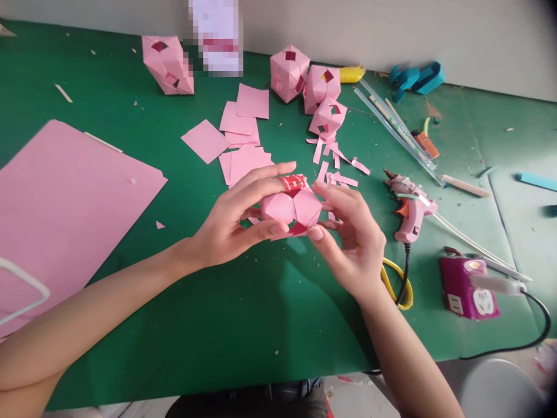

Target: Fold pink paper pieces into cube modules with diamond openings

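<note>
Between my two hands, above the green table, is a small folded pink paper polyhedron (282,208) with openings in its faces. My left hand (235,217) grips its left side, thumb below and fingers over the top; a red and white wrap covers one fingertip. On the other side, my right hand (352,229) pinches the paper shape with thumb and fingers. Behind my left hand lie loose pink paper squares (250,162), some overlapping. Cut pink strips (343,179) are scattered behind my right hand.
Finished-looking pink paper polyhedra (290,72) stand toward the wall, another (169,67) farther left. A large pink sheet (78,191) lies left. On the right are a pink glue gun (411,209), clear glue sticks (400,136), a purple power socket (467,287) and its black cable (513,348).
</note>
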### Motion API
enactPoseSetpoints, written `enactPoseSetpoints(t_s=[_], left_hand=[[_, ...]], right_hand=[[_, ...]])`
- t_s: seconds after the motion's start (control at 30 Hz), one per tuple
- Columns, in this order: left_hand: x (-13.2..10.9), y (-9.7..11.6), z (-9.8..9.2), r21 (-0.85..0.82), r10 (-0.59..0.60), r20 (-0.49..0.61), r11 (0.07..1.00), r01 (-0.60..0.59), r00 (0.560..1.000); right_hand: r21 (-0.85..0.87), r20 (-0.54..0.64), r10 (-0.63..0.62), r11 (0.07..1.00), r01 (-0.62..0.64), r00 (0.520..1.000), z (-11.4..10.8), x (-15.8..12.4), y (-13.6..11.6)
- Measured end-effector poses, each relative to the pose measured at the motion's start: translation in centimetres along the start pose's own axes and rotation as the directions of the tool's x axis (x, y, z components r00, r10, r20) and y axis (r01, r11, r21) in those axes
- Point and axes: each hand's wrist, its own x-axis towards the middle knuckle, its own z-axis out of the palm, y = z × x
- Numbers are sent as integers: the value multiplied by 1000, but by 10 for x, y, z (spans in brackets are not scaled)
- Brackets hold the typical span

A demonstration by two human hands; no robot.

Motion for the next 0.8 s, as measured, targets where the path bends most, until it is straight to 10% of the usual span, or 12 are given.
enactPoseSetpoints(t_s=[0.8], left_hand=[[9,9,-4,253,332,-6,913,-319,943]], right_hand=[[87,1,-183,979,182,983,-3,0,7]])
